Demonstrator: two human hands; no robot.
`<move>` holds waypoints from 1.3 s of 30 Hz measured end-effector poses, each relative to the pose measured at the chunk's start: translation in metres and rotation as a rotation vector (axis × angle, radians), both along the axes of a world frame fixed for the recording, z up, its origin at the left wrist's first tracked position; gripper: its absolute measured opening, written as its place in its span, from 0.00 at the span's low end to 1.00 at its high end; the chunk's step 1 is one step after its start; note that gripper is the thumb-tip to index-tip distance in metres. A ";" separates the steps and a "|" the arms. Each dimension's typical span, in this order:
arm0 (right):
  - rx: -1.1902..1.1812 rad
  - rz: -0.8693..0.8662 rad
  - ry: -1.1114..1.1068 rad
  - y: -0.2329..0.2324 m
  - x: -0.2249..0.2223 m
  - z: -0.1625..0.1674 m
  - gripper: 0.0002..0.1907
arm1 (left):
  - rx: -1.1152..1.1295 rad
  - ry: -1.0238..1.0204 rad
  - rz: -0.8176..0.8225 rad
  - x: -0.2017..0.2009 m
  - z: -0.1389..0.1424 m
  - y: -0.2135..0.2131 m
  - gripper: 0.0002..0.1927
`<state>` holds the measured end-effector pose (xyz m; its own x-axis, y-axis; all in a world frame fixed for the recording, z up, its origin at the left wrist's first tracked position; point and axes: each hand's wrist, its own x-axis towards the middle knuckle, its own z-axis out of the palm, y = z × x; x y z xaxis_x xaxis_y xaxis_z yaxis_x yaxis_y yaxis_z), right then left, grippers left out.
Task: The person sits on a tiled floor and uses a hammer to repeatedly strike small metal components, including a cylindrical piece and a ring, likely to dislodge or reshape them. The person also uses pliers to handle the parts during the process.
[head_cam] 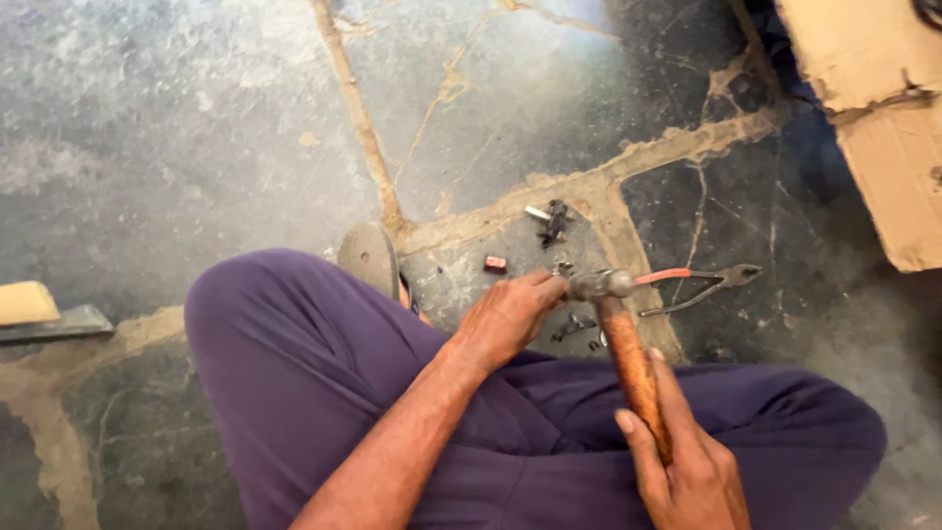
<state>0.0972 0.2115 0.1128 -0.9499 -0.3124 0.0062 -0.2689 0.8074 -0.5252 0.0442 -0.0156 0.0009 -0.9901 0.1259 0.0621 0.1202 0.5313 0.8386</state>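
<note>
The right hand (687,471) grips the hammer (628,344) low on its wooden handle, fingers wrapped shut. The steel head looks heavy and rigid; hold near the handle end. The left hand (505,319) pinches a small part, unidentifiable, beneath the head, above the floor (196,147).

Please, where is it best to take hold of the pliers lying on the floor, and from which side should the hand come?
Probably grip the pliers with one red-sleeved handle by the two handles, from above: they spread apart on the cracked stone floor toward the hammer's metal head, and the jaws point away.
</note>
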 end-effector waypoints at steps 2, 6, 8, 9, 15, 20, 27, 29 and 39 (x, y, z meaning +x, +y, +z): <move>-0.006 -0.099 -0.057 0.004 0.007 0.004 0.34 | 0.027 0.021 0.002 0.004 0.000 0.002 0.07; -0.071 -0.070 0.081 0.002 0.007 0.017 0.34 | 0.028 0.048 0.014 0.001 -0.001 0.000 0.12; -0.103 -0.080 0.113 0.000 0.005 0.026 0.34 | 0.022 0.047 0.011 0.000 -0.001 0.000 0.08; -0.090 -0.069 0.095 -0.001 0.003 0.028 0.34 | 0.020 0.048 0.009 0.000 -0.001 0.000 0.06; 0.122 -0.010 -0.129 0.009 -0.005 0.008 0.36 | -0.009 0.053 0.003 -0.001 0.001 -0.001 0.08; 0.037 0.138 0.112 0.023 -0.003 0.007 0.34 | -0.013 0.082 0.002 -0.001 -0.001 0.000 0.10; -0.228 -0.114 -0.056 0.019 -0.003 0.044 0.36 | 0.002 0.052 0.018 -0.001 -0.004 0.000 0.10; 0.051 -0.023 0.013 0.008 -0.005 0.018 0.36 | 0.019 0.043 0.013 0.000 -0.003 0.000 0.07; 0.066 -0.209 -0.150 0.017 0.005 0.012 0.37 | -0.081 0.056 0.000 -0.002 0.001 0.000 0.10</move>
<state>0.1026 0.2289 0.1246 -0.9826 -0.1043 -0.1535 -0.0158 0.8712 -0.4907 0.0425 -0.0154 0.0017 -0.9854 0.1325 0.1067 0.1653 0.5974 0.7847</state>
